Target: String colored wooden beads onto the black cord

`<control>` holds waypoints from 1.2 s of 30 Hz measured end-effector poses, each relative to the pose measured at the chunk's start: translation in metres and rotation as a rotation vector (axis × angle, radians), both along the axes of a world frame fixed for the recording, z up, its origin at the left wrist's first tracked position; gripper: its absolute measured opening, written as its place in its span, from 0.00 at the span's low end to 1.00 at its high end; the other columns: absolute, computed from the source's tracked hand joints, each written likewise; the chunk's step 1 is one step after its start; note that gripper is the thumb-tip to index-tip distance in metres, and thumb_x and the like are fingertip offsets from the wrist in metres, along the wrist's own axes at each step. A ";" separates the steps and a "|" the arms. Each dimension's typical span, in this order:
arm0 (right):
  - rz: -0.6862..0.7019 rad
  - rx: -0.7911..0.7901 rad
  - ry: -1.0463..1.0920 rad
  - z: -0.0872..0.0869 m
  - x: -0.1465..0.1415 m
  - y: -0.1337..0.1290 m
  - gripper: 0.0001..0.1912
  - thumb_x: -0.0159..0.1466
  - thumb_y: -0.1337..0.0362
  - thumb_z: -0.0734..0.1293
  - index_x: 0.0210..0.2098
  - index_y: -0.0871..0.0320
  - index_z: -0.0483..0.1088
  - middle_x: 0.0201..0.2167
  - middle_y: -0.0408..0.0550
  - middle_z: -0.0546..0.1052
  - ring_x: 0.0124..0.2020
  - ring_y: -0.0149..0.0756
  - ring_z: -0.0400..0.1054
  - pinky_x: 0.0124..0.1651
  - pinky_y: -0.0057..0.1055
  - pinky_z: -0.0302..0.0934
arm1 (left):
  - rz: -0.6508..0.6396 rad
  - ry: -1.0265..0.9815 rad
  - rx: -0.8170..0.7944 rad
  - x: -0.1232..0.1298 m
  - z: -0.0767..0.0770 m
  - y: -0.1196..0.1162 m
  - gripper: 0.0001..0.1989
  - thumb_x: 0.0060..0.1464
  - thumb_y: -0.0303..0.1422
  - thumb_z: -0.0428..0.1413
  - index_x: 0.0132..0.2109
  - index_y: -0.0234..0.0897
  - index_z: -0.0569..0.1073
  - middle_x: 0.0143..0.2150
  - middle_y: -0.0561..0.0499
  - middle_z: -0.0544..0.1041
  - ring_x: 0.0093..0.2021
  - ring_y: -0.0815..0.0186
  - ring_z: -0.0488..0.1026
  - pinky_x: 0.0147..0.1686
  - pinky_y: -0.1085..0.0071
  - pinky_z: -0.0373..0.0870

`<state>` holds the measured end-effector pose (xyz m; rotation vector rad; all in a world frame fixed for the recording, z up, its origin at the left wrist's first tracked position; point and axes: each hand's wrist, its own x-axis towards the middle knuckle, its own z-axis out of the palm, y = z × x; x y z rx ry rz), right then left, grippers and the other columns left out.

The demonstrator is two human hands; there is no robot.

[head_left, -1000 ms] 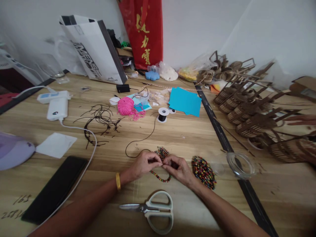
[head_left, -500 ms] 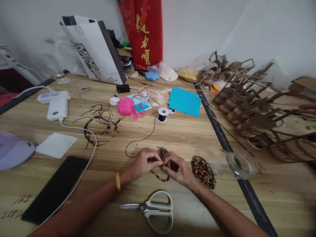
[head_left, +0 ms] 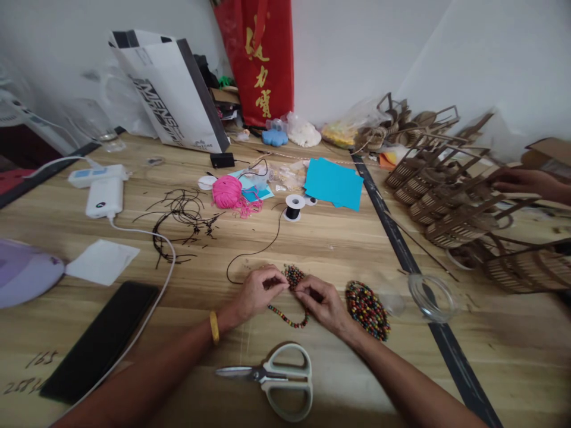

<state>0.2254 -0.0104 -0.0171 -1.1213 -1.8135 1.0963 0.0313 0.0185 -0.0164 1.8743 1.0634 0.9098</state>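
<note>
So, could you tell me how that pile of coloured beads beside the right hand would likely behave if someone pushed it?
The pile of coloured beads lies loose on the wooden table, with no rim around it, so a push would probably scatter it. The beads look small and round, so they would likely roll. Some might reach the scissors or the right hand.

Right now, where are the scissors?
In the head view the scissors lie flat on the wooden table at bottom centre, between the person's two forearms, just nearer the camera than the beaded strand.
</note>
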 end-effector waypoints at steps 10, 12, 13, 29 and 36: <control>-0.087 -0.105 0.085 -0.003 -0.002 0.000 0.11 0.63 0.57 0.63 0.32 0.60 0.68 0.24 0.44 0.68 0.25 0.30 0.60 0.27 0.25 0.56 | -0.020 0.195 0.192 -0.005 0.001 0.006 0.05 0.54 0.25 0.55 0.33 0.34 0.76 0.32 0.48 0.76 0.36 0.64 0.70 0.39 0.68 0.66; -0.088 -0.127 0.099 -0.005 -0.002 -0.001 0.11 0.63 0.57 0.64 0.33 0.60 0.68 0.24 0.43 0.67 0.24 0.29 0.59 0.26 0.24 0.55 | -0.043 0.262 0.227 -0.006 0.002 0.005 0.05 0.55 0.25 0.54 0.35 0.34 0.75 0.33 0.48 0.75 0.37 0.64 0.70 0.41 0.67 0.65; -0.088 -0.129 0.100 -0.005 -0.002 -0.001 0.11 0.63 0.57 0.64 0.33 0.59 0.68 0.24 0.43 0.67 0.25 0.29 0.59 0.26 0.24 0.55 | -0.052 0.295 0.242 -0.006 0.003 0.004 0.05 0.56 0.26 0.54 0.35 0.34 0.75 0.33 0.48 0.75 0.37 0.64 0.69 0.42 0.67 0.65; -0.061 -0.108 0.042 -0.007 -0.001 0.000 0.11 0.63 0.58 0.63 0.31 0.60 0.68 0.26 0.45 0.69 0.27 0.31 0.61 0.29 0.26 0.57 | -0.087 0.346 0.285 -0.006 0.002 0.004 0.07 0.57 0.27 0.52 0.35 0.35 0.75 0.33 0.48 0.75 0.37 0.63 0.69 0.44 0.64 0.65; -0.060 -0.108 0.027 -0.004 -0.001 0.000 0.11 0.63 0.58 0.63 0.30 0.60 0.68 0.25 0.44 0.69 0.27 0.30 0.61 0.29 0.25 0.56 | -0.057 0.105 0.037 -0.003 0.002 0.005 0.04 0.49 0.23 0.57 0.32 0.34 0.76 0.30 0.49 0.77 0.34 0.66 0.72 0.36 0.70 0.69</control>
